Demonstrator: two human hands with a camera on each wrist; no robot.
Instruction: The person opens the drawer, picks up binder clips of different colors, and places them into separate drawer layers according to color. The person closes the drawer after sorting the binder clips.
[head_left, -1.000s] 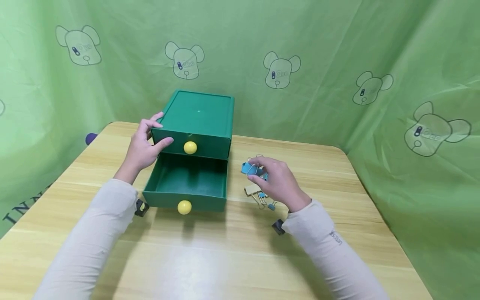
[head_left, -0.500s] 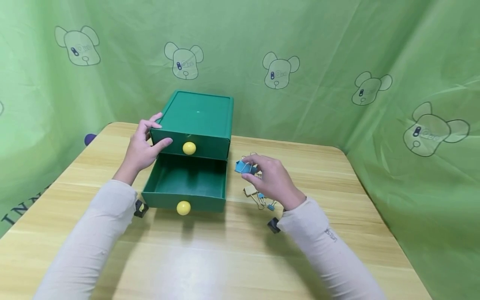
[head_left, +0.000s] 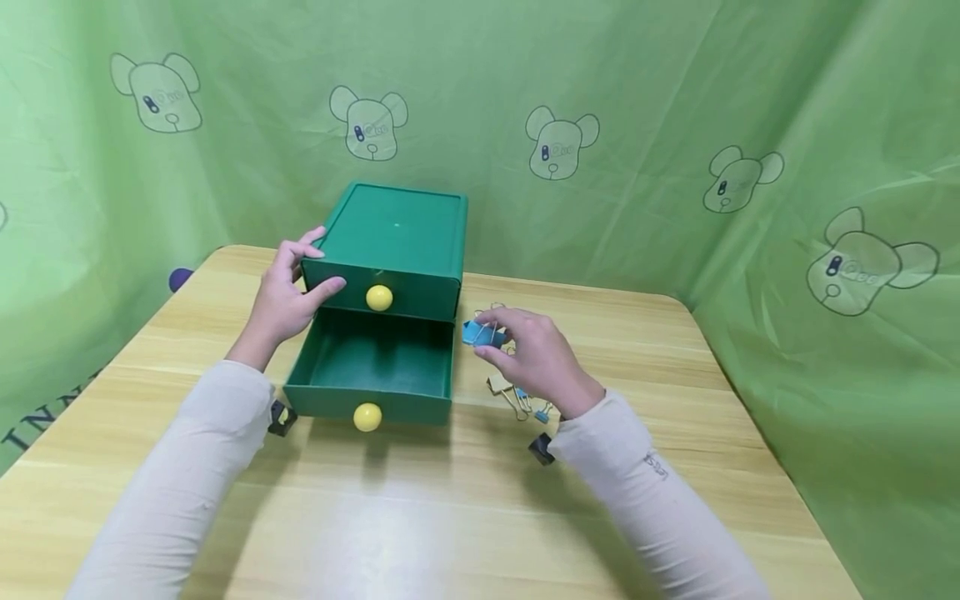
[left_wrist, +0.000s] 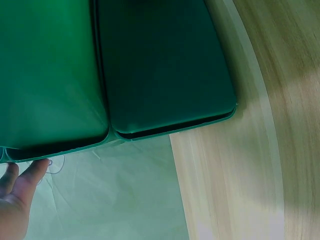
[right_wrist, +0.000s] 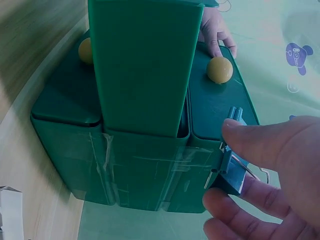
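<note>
A green drawer cabinet (head_left: 397, 225) with yellow knobs stands on the table, its middle drawer (head_left: 375, 367) pulled out and bare inside. My left hand (head_left: 285, 287) holds the cabinet's front left corner, thumb across the top drawer's front, fingers on the top and side edge. To the right of the open drawer, my right hand (head_left: 540, 354) pinches a blue binder clip (head_left: 483, 333) above the table. In the right wrist view the blue binder clip (right_wrist: 232, 172) sits between thumb and fingers, beside the cabinet's side. Under that hand lie a gold binder clip (head_left: 498, 383) and small blue clips (head_left: 542, 413).
The wooden table (head_left: 420, 517) reaches out in front of the cabinet and to both sides. A green curtain (head_left: 465, 67) with bear-head prints hangs behind and at the right. The pulled-out drawer juts toward me, and a lower drawer (right_wrist: 65, 95) is closed.
My right hand has moved left with the blue binder clip, toward the open drawer, uncovering more of the clips on the table. The left hand and the cabinet keep their places.
</note>
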